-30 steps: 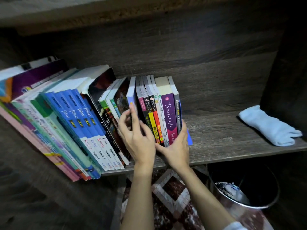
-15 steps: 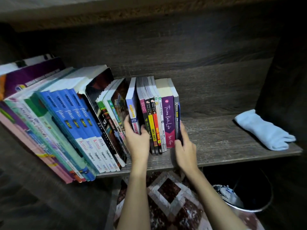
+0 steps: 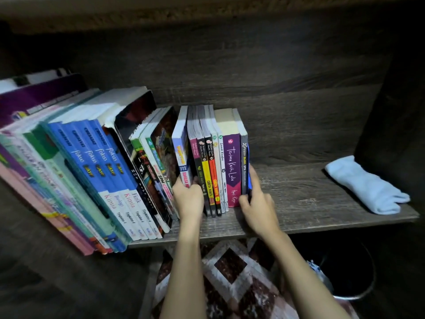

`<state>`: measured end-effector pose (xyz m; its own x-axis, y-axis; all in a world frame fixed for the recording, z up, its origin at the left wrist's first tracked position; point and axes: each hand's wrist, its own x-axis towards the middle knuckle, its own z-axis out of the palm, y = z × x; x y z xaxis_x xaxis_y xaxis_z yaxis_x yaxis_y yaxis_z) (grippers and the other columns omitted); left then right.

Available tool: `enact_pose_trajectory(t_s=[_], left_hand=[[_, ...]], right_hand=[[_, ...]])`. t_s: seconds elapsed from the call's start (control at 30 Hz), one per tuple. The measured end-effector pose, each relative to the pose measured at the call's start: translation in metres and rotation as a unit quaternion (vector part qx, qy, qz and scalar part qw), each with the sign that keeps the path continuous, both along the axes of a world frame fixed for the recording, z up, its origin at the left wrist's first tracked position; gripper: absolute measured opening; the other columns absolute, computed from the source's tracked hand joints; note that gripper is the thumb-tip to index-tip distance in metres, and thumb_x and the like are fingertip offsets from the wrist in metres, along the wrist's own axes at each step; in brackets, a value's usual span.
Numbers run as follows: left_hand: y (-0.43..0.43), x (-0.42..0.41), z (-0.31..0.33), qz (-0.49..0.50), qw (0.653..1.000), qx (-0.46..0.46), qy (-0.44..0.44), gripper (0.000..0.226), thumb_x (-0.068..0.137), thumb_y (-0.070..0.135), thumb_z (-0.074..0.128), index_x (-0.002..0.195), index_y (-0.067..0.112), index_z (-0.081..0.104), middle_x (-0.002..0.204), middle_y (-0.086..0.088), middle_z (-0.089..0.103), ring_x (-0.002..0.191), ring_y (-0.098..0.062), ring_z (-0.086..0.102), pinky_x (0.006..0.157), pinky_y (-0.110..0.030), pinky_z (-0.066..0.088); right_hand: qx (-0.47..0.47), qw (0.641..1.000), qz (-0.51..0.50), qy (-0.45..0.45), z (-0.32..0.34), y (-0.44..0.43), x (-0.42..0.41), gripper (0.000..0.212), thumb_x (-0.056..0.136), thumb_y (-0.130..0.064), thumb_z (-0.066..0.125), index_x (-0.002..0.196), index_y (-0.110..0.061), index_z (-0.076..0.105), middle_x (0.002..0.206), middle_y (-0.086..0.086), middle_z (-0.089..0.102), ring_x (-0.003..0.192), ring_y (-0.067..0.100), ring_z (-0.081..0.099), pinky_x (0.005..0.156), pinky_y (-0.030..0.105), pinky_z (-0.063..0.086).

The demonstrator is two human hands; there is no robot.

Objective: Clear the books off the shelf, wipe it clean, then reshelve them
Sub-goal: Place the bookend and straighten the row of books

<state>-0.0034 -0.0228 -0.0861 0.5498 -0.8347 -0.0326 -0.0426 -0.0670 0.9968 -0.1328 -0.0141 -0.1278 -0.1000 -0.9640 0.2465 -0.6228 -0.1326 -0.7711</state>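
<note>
Holding a row of small upright paperbacks (image 3: 216, 171) from both ends, the two hands sit at the middle of the shelf (image 3: 299, 203), and I log the contents from my remote feed as follows. Shelf compartment, dark wood grain, left part: a block of tall textbooks (image 3: 103, 176) leaning right-to-left, several with blue spines, their lower corners past the front edge. Next, a few thinner books tilted the same way. Then a white-and-blue book (image 3: 182, 157), slightly tilted. The left hand (image 3: 188, 199) grips its lower spine with the fingers curled round it and close together. Beside it stand the paperbacks, spines out, among them a purple book (image 3: 231, 171) and, at the right end, a thin blue book (image 3: 249, 178). The right hand (image 3: 257, 203) pinches that end, thumb at the foot of the spines, fingers pressed together flat against the blue cover. Shelf compartment, right part: one folded white cloth (image 3: 365, 187), lying near the side wall, well apart from the books. Below the shelf, at right: a dark round bin (image 3: 358, 295) holding something pale and crumpled (image 3: 317, 270); I cannot tell what it is. Below the shelf, centre: a patterned rug (image 3: 230, 268) under my forearms.
</note>
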Motion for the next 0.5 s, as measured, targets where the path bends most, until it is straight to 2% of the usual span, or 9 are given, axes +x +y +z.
enact_pose_trajectory(t_s=[0.1, 0.23, 0.37, 0.5], left_hand=[[-0.0003, 0.0025, 0.0042, -0.010, 0.999, -0.028, 0.011, 0.026, 0.087, -0.010, 0.043, 0.079, 0.012, 0.054, 0.063, 0.001, 0.046, 0.057, -0.015, 0.038, 0.053, -0.023, 0.028], [-0.0008, 0.0069, 0.0088, -0.027, 0.998, -0.061, -0.003, 0.016, 0.090, -0.002, 0.050, 0.097, 0.008, 0.061, 0.073, 0.001, 0.055, 0.066, -0.015, 0.046, 0.067, -0.023, 0.034], [0.0017, 0.0094, 0.0083, -0.052, 0.997, -0.062, 0.001, 0.019, 0.089, -0.004, 0.050, 0.099, 0.006, 0.063, 0.079, 0.004, 0.061, 0.069, -0.007, 0.052, 0.062, -0.020, 0.038], [0.0042, 0.0091, 0.0087, -0.080, 0.995, -0.057, 0.022, 0.023, 0.090, -0.004, 0.049, 0.098, 0.012, 0.063, 0.083, 0.008, 0.064, 0.078, -0.008, 0.056, 0.064, -0.019, 0.040]], right_hand=[[0.008, 1.000, -0.014, 0.014, 0.0030, -0.0004, 0.0032, 0.075, 0.093, -0.011, 0.044, 0.150, -0.037, 0.003, 0.083, 0.016, 0.062, 0.078, 0.030, 0.053, 0.072, 0.035, 0.040], [-0.004, 1.000, -0.027, 0.010, 0.0003, -0.0028, 0.0054, 0.075, 0.092, -0.010, 0.044, 0.150, -0.038, 0.005, 0.084, 0.019, 0.064, 0.079, 0.032, 0.055, 0.075, 0.038, 0.043], [-0.029, 0.999, -0.035, 0.004, -0.0047, -0.0059, 0.0063, 0.076, 0.089, -0.008, 0.046, 0.150, -0.034, 0.010, 0.079, 0.019, 0.065, 0.073, 0.034, 0.058, 0.072, 0.039, 0.046], [-0.047, 0.998, -0.044, -0.016, -0.0062, -0.0070, 0.0079, 0.076, 0.087, -0.005, 0.048, 0.150, -0.031, 0.016, 0.072, 0.020, 0.063, 0.067, 0.035, 0.058, 0.071, 0.040, 0.046]])
